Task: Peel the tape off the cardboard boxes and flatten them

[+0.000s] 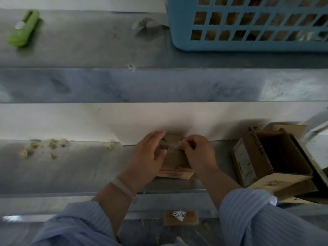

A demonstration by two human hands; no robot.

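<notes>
Small brown cardboard box (176, 159), clear tape (174, 146) partly peeled

A grey, metal-looking workbench (88, 167), crossed by a white strip (62, 119), carries a spread of clutter. Far L: a green tool (23, 28), poss. a cutter, too blurred to tell. Far R: a blue plastic basket (248, 45), w/ a crumpled wad (147, 26) just beside it. Pale scraps (44, 147) dot the near L side. A small cardboard box (175, 160) sits nr the front edge; an open box (266, 157) lies tilted to its R.
</notes>
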